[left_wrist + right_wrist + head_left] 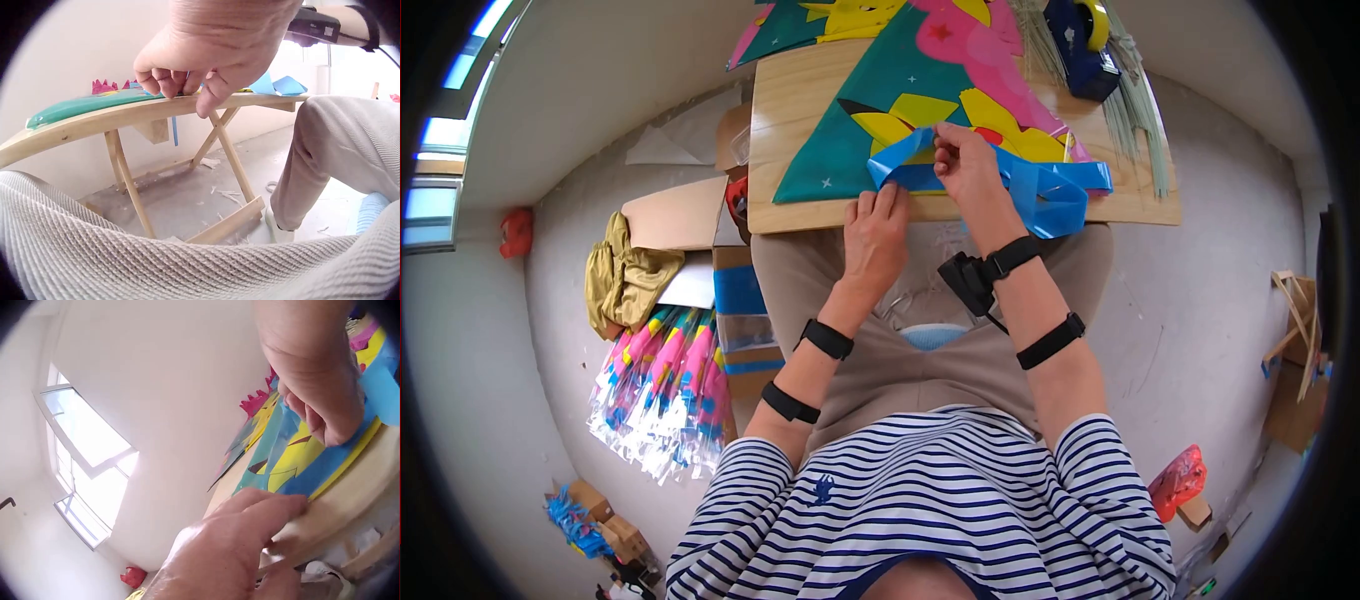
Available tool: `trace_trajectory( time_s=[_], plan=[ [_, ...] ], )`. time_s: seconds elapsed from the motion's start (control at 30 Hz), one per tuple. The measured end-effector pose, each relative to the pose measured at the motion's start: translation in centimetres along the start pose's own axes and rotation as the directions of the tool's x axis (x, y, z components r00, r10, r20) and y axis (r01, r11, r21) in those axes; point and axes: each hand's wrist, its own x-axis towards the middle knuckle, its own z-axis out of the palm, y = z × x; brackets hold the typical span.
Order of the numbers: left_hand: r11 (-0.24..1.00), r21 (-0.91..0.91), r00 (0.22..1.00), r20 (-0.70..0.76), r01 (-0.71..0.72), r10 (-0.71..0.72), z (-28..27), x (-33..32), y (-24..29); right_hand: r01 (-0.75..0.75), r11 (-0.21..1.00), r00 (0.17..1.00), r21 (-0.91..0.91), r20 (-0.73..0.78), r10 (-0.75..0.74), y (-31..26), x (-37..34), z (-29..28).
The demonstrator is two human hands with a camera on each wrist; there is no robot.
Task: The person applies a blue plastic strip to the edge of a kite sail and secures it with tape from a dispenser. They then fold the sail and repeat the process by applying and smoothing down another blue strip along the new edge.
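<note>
A green, yellow and pink printed sheet (830, 150) lies on the wooden table (800, 100). Across its near edge runs a glossy blue ribbon (1040, 190), looped at the right. The left hand (876, 240) rests its fingertips at the table's front edge, by the ribbon's left fold; in the left wrist view the left hand (219, 50) has bent fingers on the edge. The right hand (972, 175) pinches the ribbon above the sheet, fingers curled; in the right wrist view the right hand (319, 375) partly hides the ribbon.
A blue tape dispenser (1085, 50) and thin pale sticks (1135, 130) are at the table's back right. More printed pieces (670, 380) hang at the left beside boxes and gold cloth (635, 275). The person's legs (800, 290) are under the table edge.
</note>
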Motion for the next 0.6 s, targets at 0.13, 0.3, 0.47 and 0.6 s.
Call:
trace_trajectory(
  time_s=[0.13, 0.3, 0.47, 0.6],
  plan=[
    [1.0, -0.005, 1.0, 0.01, 0.004, -0.004, -0.1, 0.0, -0.1, -0.005, 0.997, 0.999, -0.082, -0.034, 0.002, -0.4, -1.1, 0.3],
    [1.0, 0.004, 1.0, -0.015, 0.001, -0.001, 0.4, -0.2, -0.3, -0.041, 0.946, 0.999, -0.322, -0.02, 0.037, -0.4, -3.1, 0.7],
    [1.0, 0.006, 1.0, -0.016, 0.01, -0.01, 0.6, -0.2, -0.3, 0.007, 0.884, 1.0, -0.467, 0.022, 0.004, 0.7, -3.0, 1.5],
    [1.0, -0.004, 1.0, -0.015, 0.007, -0.007, 0.3, -0.1, -0.3, 0.127, 0.722, 0.989, -0.681, 0.037, -0.14, 1.3, -2.0, 3.2]
  ],
)
